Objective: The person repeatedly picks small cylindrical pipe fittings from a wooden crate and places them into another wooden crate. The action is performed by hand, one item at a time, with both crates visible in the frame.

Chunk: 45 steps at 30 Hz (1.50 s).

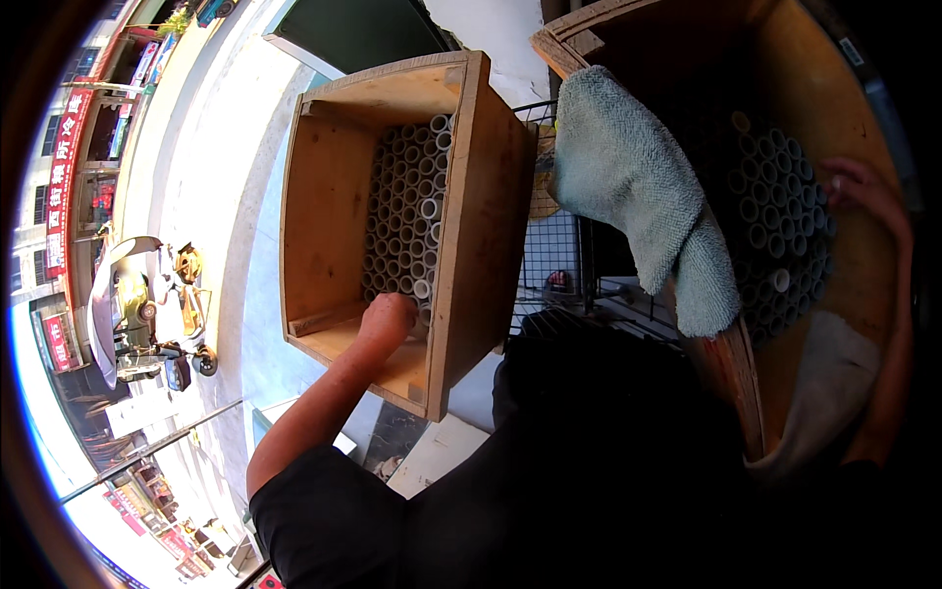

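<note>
My left hand (391, 316) reaches into a wooden box (481, 226) on the left and touches the lowest of several white tubes (412, 211) stacked end-on inside it. Its fingers are hidden among the tubes, so I cannot tell whether it grips one. My right hand (863, 191) is inside a second wooden box (834, 108) on the right, resting on the right edge of another stack of grey-white tubes (780, 236). A pale green towel (638, 187) hangs over that box's left wall.
A black wire rack (554, 255) stands between the two boxes. My dark shirt fills the lower middle. Far below at the left lie a street, a parked scooter (147, 309) and shop signs.
</note>
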Motion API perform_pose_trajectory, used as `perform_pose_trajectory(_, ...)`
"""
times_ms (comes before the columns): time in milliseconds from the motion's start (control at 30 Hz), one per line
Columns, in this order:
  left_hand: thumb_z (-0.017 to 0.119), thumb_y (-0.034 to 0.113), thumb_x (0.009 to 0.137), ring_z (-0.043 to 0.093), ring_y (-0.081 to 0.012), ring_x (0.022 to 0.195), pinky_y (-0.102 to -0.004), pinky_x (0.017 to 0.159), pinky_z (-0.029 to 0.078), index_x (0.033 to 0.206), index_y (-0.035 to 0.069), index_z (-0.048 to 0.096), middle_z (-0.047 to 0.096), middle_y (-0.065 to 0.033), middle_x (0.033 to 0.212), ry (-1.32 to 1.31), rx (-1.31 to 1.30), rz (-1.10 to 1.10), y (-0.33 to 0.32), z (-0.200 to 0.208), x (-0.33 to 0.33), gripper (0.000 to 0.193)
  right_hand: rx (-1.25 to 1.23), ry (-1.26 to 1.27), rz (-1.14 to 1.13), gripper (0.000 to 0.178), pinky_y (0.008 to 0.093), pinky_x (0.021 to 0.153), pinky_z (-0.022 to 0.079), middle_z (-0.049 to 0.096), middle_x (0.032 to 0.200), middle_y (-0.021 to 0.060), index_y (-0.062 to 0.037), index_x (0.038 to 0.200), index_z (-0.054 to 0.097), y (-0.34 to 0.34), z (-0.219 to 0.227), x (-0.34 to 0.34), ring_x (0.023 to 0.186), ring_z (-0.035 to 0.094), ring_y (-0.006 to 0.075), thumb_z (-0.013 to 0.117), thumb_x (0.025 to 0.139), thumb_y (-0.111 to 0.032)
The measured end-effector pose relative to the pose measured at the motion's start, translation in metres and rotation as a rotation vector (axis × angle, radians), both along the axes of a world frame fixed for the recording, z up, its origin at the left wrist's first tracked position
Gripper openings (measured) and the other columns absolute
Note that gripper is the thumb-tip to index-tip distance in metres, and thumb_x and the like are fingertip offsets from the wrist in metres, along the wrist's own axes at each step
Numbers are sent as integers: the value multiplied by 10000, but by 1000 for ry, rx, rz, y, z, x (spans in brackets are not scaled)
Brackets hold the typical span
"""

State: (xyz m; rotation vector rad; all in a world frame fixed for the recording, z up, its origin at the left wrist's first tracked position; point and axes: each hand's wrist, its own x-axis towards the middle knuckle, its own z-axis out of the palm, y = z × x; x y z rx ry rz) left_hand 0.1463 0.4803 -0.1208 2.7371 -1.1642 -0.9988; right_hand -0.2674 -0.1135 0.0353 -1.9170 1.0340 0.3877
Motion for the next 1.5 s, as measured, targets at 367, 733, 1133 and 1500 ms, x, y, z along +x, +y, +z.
perform_pose_trajectory(367, 526, 166, 776, 588, -403, 795, -445, 692, 474, 776, -12, 644, 583, -254, 763, 102, -66, 29, -3, -18, 2, 213, -20, 21, 27, 443, 269, 719, 503, 616, 1002, 68, -57, 1277, 459, 19, 16, 4, 819, 612, 123, 523, 891, -265)
perform_pose_trajectory(733, 585, 238, 799, 618, -345, 925, -404, 743, 496, 1020, 57, 632, 644, -201, 925, 296, -190, 0, 15, -48, 15, 289, 34, -47, 3, 402, 267, 723, 509, 610, 987, 63, -12, 1239, 488, 30, 24, 9, 812, 612, 128, 540, 888, -199)
perform_pose_trajectory(1133, 545, 300, 852, 562, -296, 1071, -380, 881, 449, 1192, 71, 545, 591, -165, 1145, 185, -6, -67, 0, -33, 16, 409, -20, -2, 10, 421, 270, 720, 501, 631, 1002, 67, -3, 1219, 502, 39, 31, 18, 850, 635, 124, 542, 874, -240)
perform_pose_trajectory(1500, 510, 275, 879, 594, -267, 996, -365, 821, 488, 1183, 31, 544, 612, -145, 1091, 354, -122, 148, 43, -88, 48, 391, -35, -10, 11, 437, 272, 728, 514, 633, 1033, 104, 29, 1218, 494, 35, 28, 14, 849, 646, 145, 553, 862, -219)
